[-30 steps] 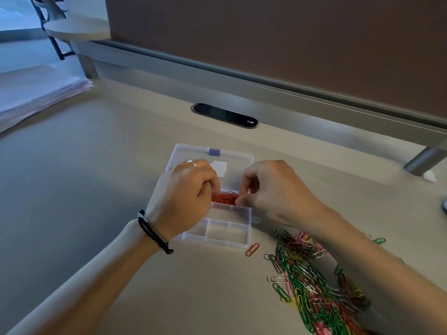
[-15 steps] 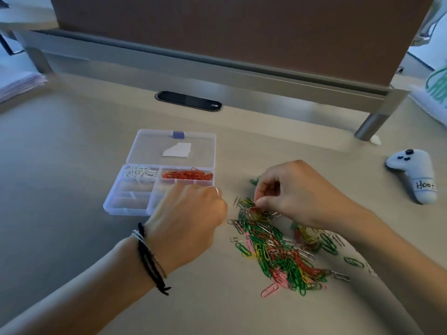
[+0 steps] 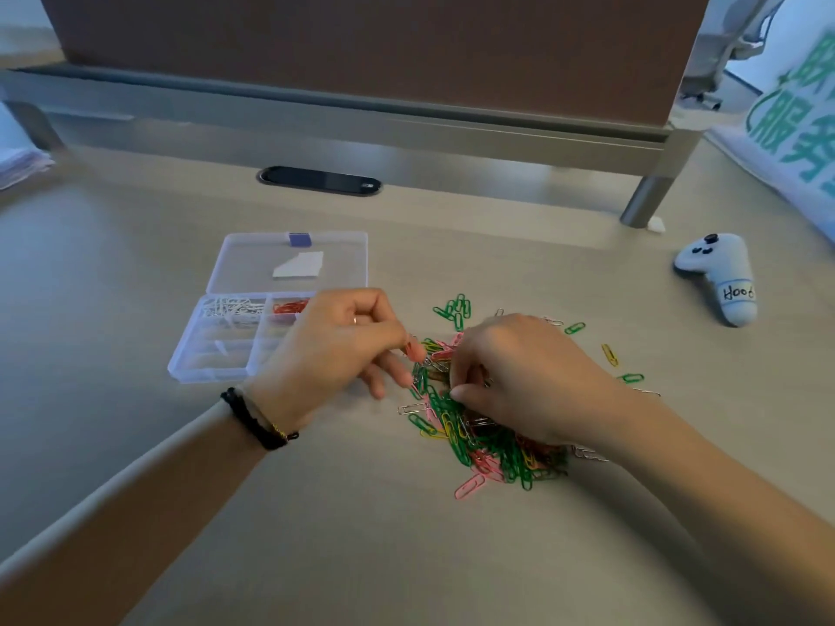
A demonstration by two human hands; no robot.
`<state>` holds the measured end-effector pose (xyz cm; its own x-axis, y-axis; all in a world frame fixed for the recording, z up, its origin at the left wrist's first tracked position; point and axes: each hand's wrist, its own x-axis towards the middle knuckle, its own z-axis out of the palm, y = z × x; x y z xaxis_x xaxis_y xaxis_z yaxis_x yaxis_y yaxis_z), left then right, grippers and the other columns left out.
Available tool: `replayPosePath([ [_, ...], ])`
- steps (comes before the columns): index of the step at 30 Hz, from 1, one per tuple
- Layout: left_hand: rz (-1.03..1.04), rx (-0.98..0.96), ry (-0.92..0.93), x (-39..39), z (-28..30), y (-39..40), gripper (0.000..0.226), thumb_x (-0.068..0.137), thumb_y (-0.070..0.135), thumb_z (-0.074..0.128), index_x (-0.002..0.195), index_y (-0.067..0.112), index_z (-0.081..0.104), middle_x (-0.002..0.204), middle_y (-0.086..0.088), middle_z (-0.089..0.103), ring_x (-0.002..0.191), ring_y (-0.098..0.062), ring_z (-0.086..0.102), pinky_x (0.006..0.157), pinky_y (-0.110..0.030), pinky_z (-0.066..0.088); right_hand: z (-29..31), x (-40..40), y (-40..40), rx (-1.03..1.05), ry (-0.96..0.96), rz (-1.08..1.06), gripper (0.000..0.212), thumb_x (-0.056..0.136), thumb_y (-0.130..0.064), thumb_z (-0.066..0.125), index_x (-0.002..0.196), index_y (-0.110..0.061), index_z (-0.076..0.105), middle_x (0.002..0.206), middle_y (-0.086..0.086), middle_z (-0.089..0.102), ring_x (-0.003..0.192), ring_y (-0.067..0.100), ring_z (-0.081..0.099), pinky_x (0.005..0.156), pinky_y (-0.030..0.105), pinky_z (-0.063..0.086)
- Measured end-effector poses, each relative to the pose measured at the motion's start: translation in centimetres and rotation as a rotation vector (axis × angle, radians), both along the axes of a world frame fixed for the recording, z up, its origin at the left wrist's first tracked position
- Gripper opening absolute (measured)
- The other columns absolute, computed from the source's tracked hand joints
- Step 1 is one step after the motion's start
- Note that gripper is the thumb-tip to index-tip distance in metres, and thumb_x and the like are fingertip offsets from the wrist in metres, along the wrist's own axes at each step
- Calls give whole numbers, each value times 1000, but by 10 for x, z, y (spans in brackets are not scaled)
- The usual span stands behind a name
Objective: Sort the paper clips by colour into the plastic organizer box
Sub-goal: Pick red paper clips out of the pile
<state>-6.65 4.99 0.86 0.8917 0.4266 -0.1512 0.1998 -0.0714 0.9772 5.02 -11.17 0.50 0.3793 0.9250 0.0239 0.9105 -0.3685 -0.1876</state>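
Beige desk (image 3: 135,282) runs back to a brown partition (image 3: 361,47) along its far edge. Toward the left edge lies the clear organizer box (image 3: 217,359), lid open, with white clips (image 3: 230,305) and red clips (image 3: 289,305) in its two far compartments. Mixed paper clips (image 3: 492,449) are heaped nearer the front middle. The left hand (image 3: 334,350) pinches what seems a red clip at the pile's edge; the right hand (image 3: 528,381) curls into the pile, grip unclear. A white controller (image 3: 723,275) lies near the right edge.
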Motion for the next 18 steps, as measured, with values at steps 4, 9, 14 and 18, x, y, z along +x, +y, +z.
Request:
replayPosePath([
  [4,-44,-250,8,7,-2,-1,23,88,-6,61,68,4,54,78,-20,71,52,-17,65,42,-20,49,2,14,-14,75,283,-128,5,87,-28,72,82,-27,73,74,-10,70,72,4,62,69,28,49],
  [9,-133,-283,36,17,-4,-6,21,77,-1,73,93,0,60,85,-21,73,61,-20,69,53,-22,57,5,23,-30,179,619,-219,27,85,-1,69,87,-27,79,77,-5,74,70,16,69,68,25,55],
  [14,-263,-298,124,26,-11,-12,20,93,-6,52,94,2,71,79,-14,67,62,-18,64,51,-22,54,8,27,-42,265,1030,-250,21,93,-16,64,73,-10,63,67,6,61,60,19,56,56,27,43],
  [18,-413,-385,121,25,-15,-22,21,80,14,47,68,11,65,69,-10,52,59,-18,56,40,-21,38,5,30,-58,213,1062,-246,22,98,-13,58,78,-3,60,64,10,57,53,18,48,47,23,34],
])
